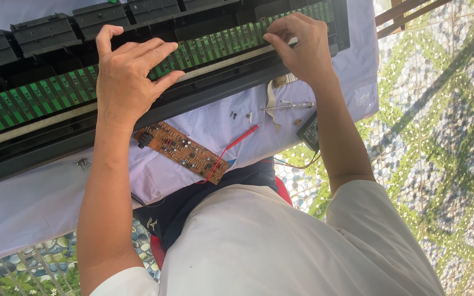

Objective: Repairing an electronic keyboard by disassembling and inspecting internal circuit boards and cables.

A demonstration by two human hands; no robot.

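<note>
A white cloth covers the work table, and beyond its edge the floor is pebble mosaic crossed by green bands.

Across the upper part of the view lies an opened keyboard chassis, black and long, its long axis running from the lower left up to the upper right. Inside it a long green circuit strip follows the same slant, edged by a pale rail below and by a row of black key blocks above.

The left hand lies flat on the chassis near the middle, fingers spread and relaxed over the green strip, gripping nothing. Just below that wrist, on the cloth, sits a brown circuit board, oblong and tilted down to the right, studded with small parts. A red probe with its red lead runs from the board's lower end up to the right.

Further right on the cloth lie a few small dark screws, a pale ribbon cable hanging from the chassis, and a slim clear-handled screwdriver lying nearly level. A small black meter sits at the cloth's edge beside the right forearm.

The right hand rests on the chassis toward its right end, fingers curled, thumb and forefinger pinched at the pale rail; whether they hold anything small I cannot tell.
</note>
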